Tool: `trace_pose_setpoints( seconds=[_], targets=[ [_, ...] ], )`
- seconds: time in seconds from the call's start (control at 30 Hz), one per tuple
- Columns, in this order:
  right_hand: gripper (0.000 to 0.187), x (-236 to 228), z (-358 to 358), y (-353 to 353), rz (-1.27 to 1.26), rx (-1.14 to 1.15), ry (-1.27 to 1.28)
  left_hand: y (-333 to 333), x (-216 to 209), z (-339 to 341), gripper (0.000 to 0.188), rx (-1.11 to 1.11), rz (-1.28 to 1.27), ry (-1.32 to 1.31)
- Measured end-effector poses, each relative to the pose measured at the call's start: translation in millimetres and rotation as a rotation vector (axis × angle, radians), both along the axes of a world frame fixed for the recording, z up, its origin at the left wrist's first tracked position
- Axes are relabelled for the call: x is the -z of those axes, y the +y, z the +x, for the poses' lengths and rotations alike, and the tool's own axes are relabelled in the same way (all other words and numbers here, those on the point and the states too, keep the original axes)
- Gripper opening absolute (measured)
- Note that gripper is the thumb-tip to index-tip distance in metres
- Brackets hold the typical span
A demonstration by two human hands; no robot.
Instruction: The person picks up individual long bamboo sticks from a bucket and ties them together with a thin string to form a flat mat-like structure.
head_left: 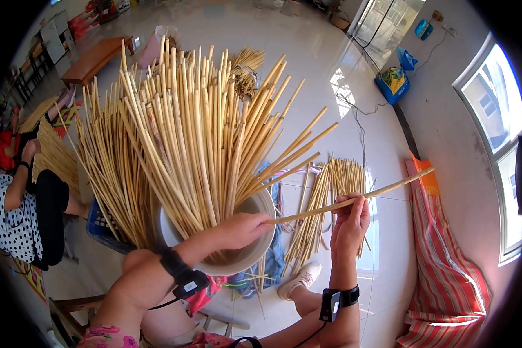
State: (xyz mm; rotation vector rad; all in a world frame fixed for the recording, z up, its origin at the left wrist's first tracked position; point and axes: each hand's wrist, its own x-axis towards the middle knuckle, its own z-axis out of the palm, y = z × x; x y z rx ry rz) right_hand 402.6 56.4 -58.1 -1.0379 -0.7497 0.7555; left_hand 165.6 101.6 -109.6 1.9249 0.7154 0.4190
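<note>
And here's the big one, dominating the middle: a great fanned sheaf of pale stalks [197, 127], standing tilted outward in a white bucket [243, 264] right by the person's knees. Just left of it, a blue crate [101, 235] props up a second sheaf [119, 174], with a co-worker in a dotted top [14, 214] seated beyond. Over on the far right, a red striped cloth [446, 267] drapes down by the wall, and between cloth and bucket a spread of loose stalks [345, 177] lies on the floor.

Now to the hands! One single stalk [388, 187] lies across both, out over the floor to the right of the bucket, its long axis running left to right and climbing toward the cloth. The left hand [246, 229] is the nearer to the bucket, its fingers curled tight round the stalk's left end; whether any bit pokes out behind the fist, I can't quite tell. The right hand [351, 226] is raised, pinching mid-length between thumb and fingertips. To the left, the sheaf and bucket rim crowd the left fist; to the right, the free tip overlaps the cloth's orange edge in view, contact unclear.
</note>
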Motion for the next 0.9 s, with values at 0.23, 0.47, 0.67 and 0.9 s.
trace_pose_setpoints(
  seconds=[0.23,0.47,0.67,0.9],
  targets=[
    [0.027,6.7,-34.0,-2.1,-0.094,-0.172,-0.052,-0.8,-27.6,19.7,0.027,-0.001,-0.369,-0.188],
    [0.026,13.3,-66.6,-7.1,-0.175,-0.335,-0.266,-1.3,-19.4,29.8,0.035,-0.108,-0.470,-0.239],
    [0.025,17.0,-58.3,-2.9,-0.224,-0.363,-0.211,0.0,-13.2,34.7,0.035,-0.083,-0.463,-0.189],
    [0.023,13.6,-52.9,-0.8,-0.172,-0.309,-0.087,8.5,-8.8,20.0,0.028,0.157,-0.468,-0.385]
  ],
)
